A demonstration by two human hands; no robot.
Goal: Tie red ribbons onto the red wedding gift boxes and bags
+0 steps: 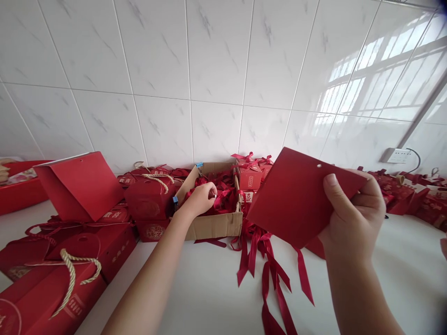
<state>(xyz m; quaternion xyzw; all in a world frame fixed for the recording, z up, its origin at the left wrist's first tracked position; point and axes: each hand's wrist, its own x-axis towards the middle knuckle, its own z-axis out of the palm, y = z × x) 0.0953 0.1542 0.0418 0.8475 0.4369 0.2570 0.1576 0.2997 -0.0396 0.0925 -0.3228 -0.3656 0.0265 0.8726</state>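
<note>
My right hand [352, 214] grips a red card [289, 195] by its right side, thumb on the front face below a small punched hole. The card is tilted and raised above the table. My left hand [201, 199] reaches into an open cardboard box [213, 226] with its fingers pinched together. Something small and pale shows at the fingertips, too small to name. Dark red ribbons [226, 179] lie heaped inside the box, around that hand. More loose ribbons [270, 279] trail over the table below the red card.
Red gift boxes [87, 246] with gold rope handles stack up at the left, with a folded red card [84, 186] standing on them. Small ribboned boxes [249, 177] sit behind. Further red boxes [401, 190] line the right, below a power strip [396, 155] on the tiled wall.
</note>
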